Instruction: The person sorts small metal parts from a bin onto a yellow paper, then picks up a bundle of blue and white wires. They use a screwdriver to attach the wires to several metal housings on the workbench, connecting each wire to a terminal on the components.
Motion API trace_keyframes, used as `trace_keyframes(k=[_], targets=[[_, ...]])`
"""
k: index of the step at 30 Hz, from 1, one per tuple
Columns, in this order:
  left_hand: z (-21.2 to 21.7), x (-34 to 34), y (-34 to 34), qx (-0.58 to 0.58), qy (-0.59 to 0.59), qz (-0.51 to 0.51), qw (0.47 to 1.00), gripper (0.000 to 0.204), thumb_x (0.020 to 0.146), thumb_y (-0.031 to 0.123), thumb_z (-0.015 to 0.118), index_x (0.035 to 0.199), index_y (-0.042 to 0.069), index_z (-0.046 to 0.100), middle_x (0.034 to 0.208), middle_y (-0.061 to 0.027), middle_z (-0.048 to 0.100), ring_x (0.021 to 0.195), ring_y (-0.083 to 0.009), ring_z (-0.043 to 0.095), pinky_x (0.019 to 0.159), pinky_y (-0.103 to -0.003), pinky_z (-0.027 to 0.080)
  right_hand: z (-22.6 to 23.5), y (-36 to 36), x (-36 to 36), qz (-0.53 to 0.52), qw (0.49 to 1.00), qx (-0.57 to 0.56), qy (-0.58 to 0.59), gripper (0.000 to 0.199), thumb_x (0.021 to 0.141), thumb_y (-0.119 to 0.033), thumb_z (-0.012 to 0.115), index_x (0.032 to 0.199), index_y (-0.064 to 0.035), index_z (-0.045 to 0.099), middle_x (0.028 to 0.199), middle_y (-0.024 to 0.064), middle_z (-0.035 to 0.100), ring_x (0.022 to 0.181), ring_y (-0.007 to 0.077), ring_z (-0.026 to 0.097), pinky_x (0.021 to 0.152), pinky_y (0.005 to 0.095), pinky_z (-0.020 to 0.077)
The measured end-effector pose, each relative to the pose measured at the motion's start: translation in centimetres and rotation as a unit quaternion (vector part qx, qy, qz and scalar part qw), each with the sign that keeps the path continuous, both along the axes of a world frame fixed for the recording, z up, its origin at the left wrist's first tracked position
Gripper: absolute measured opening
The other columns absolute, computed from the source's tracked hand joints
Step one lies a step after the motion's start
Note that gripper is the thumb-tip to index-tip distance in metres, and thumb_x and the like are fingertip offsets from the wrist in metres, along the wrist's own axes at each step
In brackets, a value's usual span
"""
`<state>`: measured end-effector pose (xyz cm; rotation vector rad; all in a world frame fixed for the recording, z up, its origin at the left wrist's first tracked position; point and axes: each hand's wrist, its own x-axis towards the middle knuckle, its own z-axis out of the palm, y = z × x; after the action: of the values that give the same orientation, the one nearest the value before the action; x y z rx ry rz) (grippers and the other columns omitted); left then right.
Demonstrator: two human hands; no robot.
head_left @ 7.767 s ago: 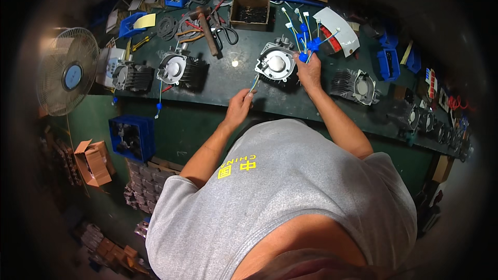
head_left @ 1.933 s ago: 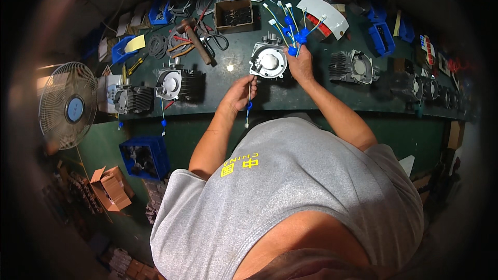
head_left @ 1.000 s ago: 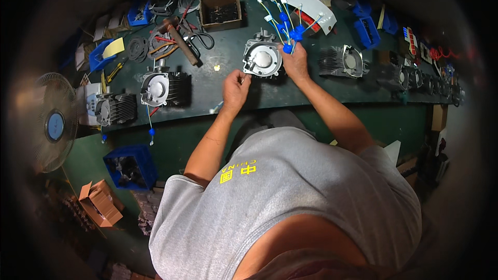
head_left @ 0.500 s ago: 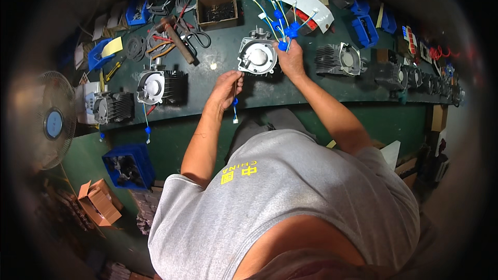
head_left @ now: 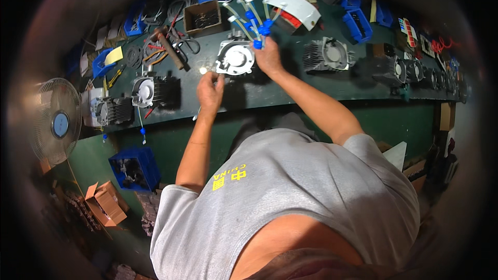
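In front of me on the green bench stands a grey metal motor housing (head_left: 236, 58), its round open face toward me. My left hand (head_left: 209, 94) is at its lower left edge, fingers closed on a thin wire lead (head_left: 196, 113) whose pale end shows beside the wrist. The rest of that lead is hidden by the hand. At the housing's right side my right hand (head_left: 269, 58) is closed round a bundle of wire leads (head_left: 258, 23) with blue round pieces and white plugs, which fan upward over the bench.
More finned housings stand left (head_left: 147, 91) and right (head_left: 329, 55). Behind lie a hammer (head_left: 172, 49), pliers, a cardboard box of small parts (head_left: 203, 17) and a curved white panel (head_left: 294, 8). Left of the bench are a fan (head_left: 56, 123) and a blue crate (head_left: 136, 169).
The whole view has shifted a little. The left hand's lead, which hung below the hand with its blue piece showing, now shows only at the hand's left. The right hand still holds its bundle.
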<state>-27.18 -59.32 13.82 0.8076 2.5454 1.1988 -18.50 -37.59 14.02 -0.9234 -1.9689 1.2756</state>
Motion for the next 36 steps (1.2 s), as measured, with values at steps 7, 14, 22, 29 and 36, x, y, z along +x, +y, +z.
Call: trace_keyframes(k=[7,14,22,29,36], targets=[[6.9,6.0,3.6,0.104,0.155,0.037,0.982,0.027,0.085,0.003,0.073,0.112,0.001,0.068,0.102,-0.0126,0.066,0.095,-0.0284,0.063,0.080,-0.036,0.051,4.2,1.9,7.4,0.128,0.967,-0.196,0.096,0.019,0.095,-0.018,0.071,0.104,-0.0026,0.064,0.082,0.0047,0.071,0.069,0.0112,0.065,0.060,0.0266,0.0514],[10.1,18.3,15.7,0.300,-0.199,-0.066,0.931,0.031,0.101,0.007,0.064,0.130,-0.004,0.059,0.107,-0.0059,0.067,0.092,-0.0102,0.061,0.080,-0.026,0.052,9.7,7.5,19.4,0.243,0.909,-0.336,0.032,0.025,0.098,-0.030,0.068,0.101,-0.0053,0.067,0.083,0.0020,0.070,0.064,0.0090,0.063,0.048,0.0247,0.0479],[10.9,22.6,21.0,0.306,-0.387,-0.023,0.869,0.014,0.102,0.013,0.063,0.102,-0.001,0.060,0.087,-0.0047,0.064,0.066,-0.0114,0.056,0.060,-0.029,0.049,10.6,11.5,24.9,0.267,0.881,-0.388,0.049,0.029,0.100,-0.036,0.066,0.101,-0.0069,0.070,0.085,0.0025,0.072,0.066,0.0088,0.063,0.051,0.0248,0.0500],[10.6,20.5,22.4,0.334,-0.371,0.031,0.866,0.008,0.097,0.009,0.065,0.100,0.002,0.062,0.096,-0.0033,0.065,0.084,-0.0100,0.060,0.075,-0.027,0.052,9.8,12.0,24.7,0.210,0.894,-0.392,0.045,0.031,0.098,-0.038,0.069,0.110,-0.0093,0.067,0.082,0.0008,0.070,0.064,0.0082,0.064,0.050,0.0245,0.0502],[10.8,20.2,22.8,0.301,-0.425,-0.048,0.852,0.025,0.095,0.006,0.069,0.114,0.000,0.054,0.096,-0.0065,0.067,0.080,-0.0115,0.064,0.072,-0.028,0.055,11.1,12.2,25.1,0.201,0.882,-0.425,0.017,0.030,0.100,-0.039,0.065,0.106,-0.0097,0.069,0.082,0.0015,0.068,0.062,0.0068,0.061,0.050,0.0231,0.0471]])
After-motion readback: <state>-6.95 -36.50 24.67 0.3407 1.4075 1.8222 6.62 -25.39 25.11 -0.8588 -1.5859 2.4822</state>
